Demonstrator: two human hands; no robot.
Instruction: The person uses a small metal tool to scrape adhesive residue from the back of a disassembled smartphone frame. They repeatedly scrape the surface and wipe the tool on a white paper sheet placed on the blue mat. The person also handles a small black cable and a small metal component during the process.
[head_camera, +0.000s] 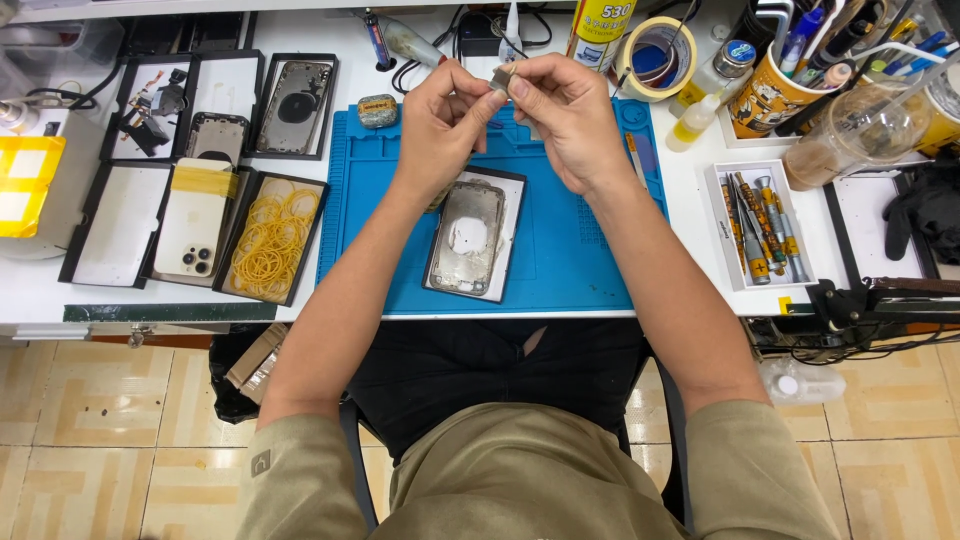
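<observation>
While both hands pinch the small grey part (503, 76) above the far edge of the blue mat (570, 250), left fingers (478, 92) and right fingers (522, 85) closed on it, a light grip over the mat seems wise.

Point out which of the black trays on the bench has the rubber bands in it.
The black tray just left of the blue mat, at the bench's front edge: it is filled with loose yellow rubber bands. The other trays hold phone parts or white liners.
</observation>
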